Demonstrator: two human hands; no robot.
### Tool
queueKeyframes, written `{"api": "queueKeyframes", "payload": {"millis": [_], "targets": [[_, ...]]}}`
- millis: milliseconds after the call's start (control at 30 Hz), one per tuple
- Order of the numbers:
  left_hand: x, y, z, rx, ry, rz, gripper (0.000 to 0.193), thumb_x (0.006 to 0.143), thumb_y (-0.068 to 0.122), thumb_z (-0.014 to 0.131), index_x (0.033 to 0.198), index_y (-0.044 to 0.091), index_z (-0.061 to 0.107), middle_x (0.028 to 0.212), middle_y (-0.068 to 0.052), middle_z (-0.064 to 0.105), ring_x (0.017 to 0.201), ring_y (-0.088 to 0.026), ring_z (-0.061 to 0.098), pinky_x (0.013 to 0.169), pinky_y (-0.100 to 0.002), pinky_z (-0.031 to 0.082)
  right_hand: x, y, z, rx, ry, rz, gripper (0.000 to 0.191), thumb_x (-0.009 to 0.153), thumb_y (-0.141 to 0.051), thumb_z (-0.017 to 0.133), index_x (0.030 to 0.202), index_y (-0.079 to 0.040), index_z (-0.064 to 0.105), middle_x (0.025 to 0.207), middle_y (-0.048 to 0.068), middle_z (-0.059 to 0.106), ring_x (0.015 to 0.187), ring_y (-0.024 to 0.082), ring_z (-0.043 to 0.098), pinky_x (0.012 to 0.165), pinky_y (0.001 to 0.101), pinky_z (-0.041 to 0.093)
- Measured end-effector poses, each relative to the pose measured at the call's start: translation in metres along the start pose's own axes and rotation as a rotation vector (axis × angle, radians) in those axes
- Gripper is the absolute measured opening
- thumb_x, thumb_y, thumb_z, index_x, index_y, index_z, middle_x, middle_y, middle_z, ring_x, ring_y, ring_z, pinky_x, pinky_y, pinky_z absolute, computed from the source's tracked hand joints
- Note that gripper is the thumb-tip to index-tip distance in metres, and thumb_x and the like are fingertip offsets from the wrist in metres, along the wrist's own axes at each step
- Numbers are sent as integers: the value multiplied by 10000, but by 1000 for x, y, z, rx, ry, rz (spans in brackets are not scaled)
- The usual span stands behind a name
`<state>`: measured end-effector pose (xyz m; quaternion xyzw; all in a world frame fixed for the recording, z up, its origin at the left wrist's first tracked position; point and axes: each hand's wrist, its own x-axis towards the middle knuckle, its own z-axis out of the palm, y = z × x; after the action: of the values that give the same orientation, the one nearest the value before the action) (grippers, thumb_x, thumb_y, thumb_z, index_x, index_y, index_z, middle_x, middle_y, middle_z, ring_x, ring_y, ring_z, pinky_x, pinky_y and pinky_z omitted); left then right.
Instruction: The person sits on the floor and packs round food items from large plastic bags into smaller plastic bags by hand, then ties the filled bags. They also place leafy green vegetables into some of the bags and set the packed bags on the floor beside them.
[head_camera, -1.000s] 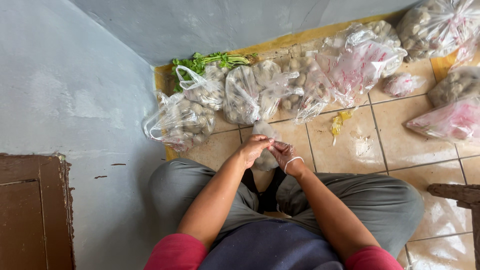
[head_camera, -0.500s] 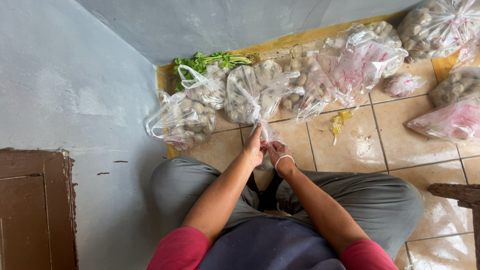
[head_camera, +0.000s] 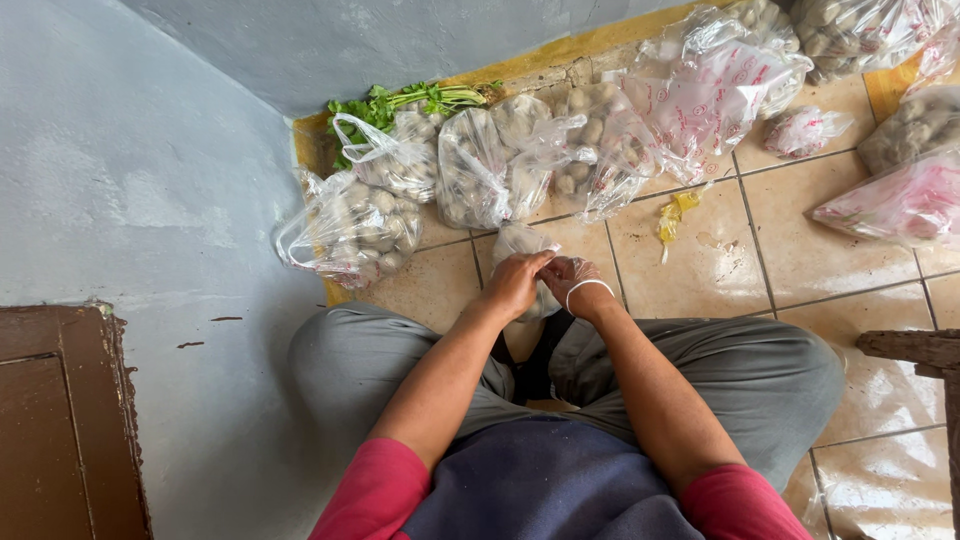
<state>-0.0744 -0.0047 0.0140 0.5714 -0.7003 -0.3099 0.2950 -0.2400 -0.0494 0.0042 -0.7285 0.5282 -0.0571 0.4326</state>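
Note:
I sit cross-legged on a tiled floor. My left hand (head_camera: 515, 283) and my right hand (head_camera: 572, 282) meet over a small clear plastic bag (head_camera: 518, 243) held between my knees. Both hands grip the bag's top, fingers closed on the plastic. A white rubber band (head_camera: 588, 289) loops around my right hand near the wrist. The bag's lower part is hidden behind my hands.
Several clear plastic bags of round brownish pieces (head_camera: 352, 231) lie along the wall ahead. Green leafy stems (head_camera: 400, 102) rest behind them. A pinkish bag (head_camera: 900, 203) lies far right, a yellow scrap (head_camera: 672, 213) on the tiles, a brown wooden door (head_camera: 60, 420) at left.
My hands rose toward the bags half a second ago, then came back down and closer to my lap, still working the bag's top.

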Motion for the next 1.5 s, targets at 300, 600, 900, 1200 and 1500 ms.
{"api": "queueKeyframes", "payload": {"millis": [300,600,900,1200,1500], "targets": [[2,-14,1,126,-18,-260,287,878,-50,575,1108,32,726,1005,-220,737,1006,-398,698,889,-470,542,-5,-7,-46,-69,94,281,480,899,-500,749,873,-21,723,773,187,700,738,322,654,739,430,533],[2,-8,20,142,114,49,297,920,260,692,1203,178,724,1534,-138,475,1460,-397,330,1152,-560,309,-29,-16,-39,355,270,-282,334,1005,-335,655,924,-17,718,932,119,672,879,182,602,798,361,488],[4,0,8,353,-101,-144,326,1013,322,546,1277,217,705,1538,-61,494,1488,-332,300,1122,-652,244,-22,-8,-36,879,199,96,260,991,-283,662,1033,-29,702,920,43,670,857,163,571,777,334,469],[8,-7,23,-979,-258,-904,394,1066,411,495,978,82,691,935,-93,705,863,-242,627,817,-439,464,-50,-42,-61,265,211,-275,215,895,-224,711,885,-10,706,860,153,629,817,287,605,739,404,494],[14,-42,1,-1196,-76,-1142,144,933,311,562,851,213,629,832,65,638,741,-111,524,724,-368,393,-7,13,-2,1250,-294,439,187,983,-266,683,871,-127,625,743,-7,532,655,136,515,576,306,473]]}}
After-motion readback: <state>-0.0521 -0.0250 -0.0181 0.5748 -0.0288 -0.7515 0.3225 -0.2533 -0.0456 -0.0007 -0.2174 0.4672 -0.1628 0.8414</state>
